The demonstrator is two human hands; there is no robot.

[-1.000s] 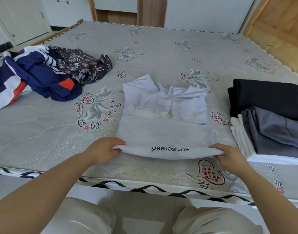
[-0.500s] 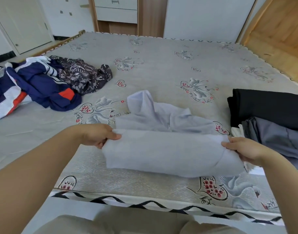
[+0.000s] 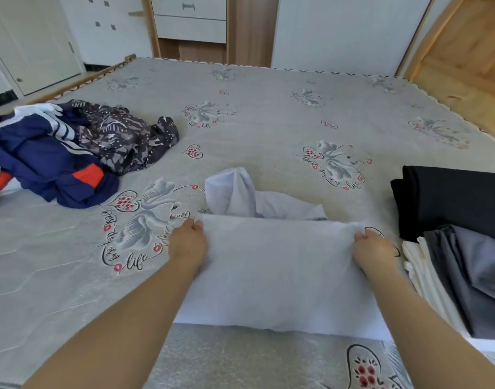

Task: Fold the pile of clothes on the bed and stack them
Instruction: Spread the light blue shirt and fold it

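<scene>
Grey mattress (image 3: 268,113) printed with swans and hearts fills the room ahead of me, with white cabinets and one wooden door beyond its far edge. At nine to ten o'clock lies the unfolded pile, two garments that I can count: one navy jacket (image 3: 44,161) with white stripes and an orange patch, and one dark patterned garment (image 3: 122,138) touching it on its right side. Dead ahead at twelve o'clock is one pale lilac shirt (image 3: 277,273), its near half doubled over, a loose part bunched up just behind the fold. My left hand (image 3: 187,245) pinches the fold's left corner, fingers curled into the cloth; my right hand (image 3: 374,251) pinches the right corner the same way. At two to three o'clock sits the folded stack, three pieces by my count: one black piece (image 3: 451,200) farthest, one grey piece (image 3: 476,273) nearer, one white piece (image 3: 420,270) under the grey.
</scene>
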